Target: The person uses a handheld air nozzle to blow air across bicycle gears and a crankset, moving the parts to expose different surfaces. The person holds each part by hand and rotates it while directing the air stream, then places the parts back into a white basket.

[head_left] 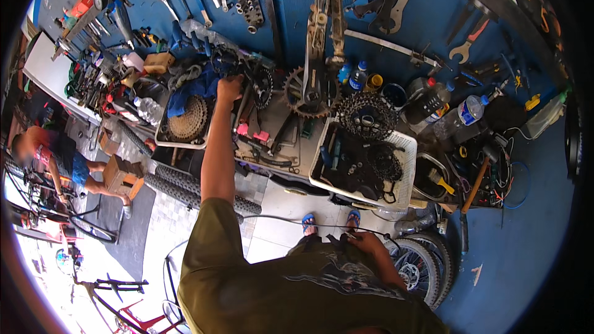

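Note:
My left hand (229, 88) reaches far across the cluttered bench, its fingers curled down beside a blue cloth (190, 91). Whatever those fingers grip is hidden among dark parts. Close by are a brownish cassette (188, 118) in a white-rimmed tray (180, 145) and a dark chainring (263, 88). My right hand (367, 243) is held low in front of my waist, its fingers closed around a small, slim thing too small to make out. Farther ahead, a crank with a toothed chainring (314, 80) stands above the bench.
A white plastic basket (405, 176) holds greasy parts, with a large cassette (367, 115) at its back edge. Bottles (472, 109) stand at the right; wrenches hang on the blue wall. Tyres (179, 188) lie below, wheels (427, 266) lean lower right, and another person (62, 154) is at the left.

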Motion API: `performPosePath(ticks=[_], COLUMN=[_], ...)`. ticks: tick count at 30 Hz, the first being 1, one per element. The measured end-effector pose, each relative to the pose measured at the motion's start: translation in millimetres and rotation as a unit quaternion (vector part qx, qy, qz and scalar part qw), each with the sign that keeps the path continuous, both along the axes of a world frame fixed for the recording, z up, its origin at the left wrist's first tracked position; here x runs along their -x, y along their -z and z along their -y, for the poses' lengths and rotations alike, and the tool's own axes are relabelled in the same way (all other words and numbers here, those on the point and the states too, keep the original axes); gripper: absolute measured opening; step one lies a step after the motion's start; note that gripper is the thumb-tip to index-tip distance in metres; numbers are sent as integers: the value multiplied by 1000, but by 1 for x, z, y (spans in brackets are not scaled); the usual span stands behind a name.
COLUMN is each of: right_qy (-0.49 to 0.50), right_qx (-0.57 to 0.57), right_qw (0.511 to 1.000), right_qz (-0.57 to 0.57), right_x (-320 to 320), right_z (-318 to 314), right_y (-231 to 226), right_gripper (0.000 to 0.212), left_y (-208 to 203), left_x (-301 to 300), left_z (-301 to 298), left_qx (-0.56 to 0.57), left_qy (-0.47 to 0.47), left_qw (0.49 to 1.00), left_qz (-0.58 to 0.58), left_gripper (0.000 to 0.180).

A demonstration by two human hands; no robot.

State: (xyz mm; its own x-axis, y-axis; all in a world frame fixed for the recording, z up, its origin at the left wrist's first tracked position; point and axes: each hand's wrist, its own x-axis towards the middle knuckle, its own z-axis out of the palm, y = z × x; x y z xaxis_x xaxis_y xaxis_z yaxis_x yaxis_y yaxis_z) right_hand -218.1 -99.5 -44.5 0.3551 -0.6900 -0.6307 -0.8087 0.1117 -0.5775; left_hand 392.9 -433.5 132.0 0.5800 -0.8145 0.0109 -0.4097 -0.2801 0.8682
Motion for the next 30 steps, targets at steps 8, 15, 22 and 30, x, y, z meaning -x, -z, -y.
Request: performPosePath(ticks=[8, 15, 22, 30], right_qy=[111, 107, 39, -142], right_qx=[-70, -39, -10, 0], right_qw=[990, 993, 999, 989], right_qz=[-60, -18, 4, 39], right_x=[5, 3, 7, 21], right_z=[-46, -32, -15, 36], right_y=[1, -11, -7, 3], right_gripper=[61, 60, 55, 48], left_y=[82, 96, -9, -155], left_x=[-18, -22, 18, 66], left_z=[130, 134, 20, -209], left_qx=[-116, -74, 214, 379], left_qy=[-95, -124, 36, 26], left_qw=[989, 988, 903, 871], left_qz=[-1, 49, -370, -312], left_gripper=[91, 49, 28, 32])
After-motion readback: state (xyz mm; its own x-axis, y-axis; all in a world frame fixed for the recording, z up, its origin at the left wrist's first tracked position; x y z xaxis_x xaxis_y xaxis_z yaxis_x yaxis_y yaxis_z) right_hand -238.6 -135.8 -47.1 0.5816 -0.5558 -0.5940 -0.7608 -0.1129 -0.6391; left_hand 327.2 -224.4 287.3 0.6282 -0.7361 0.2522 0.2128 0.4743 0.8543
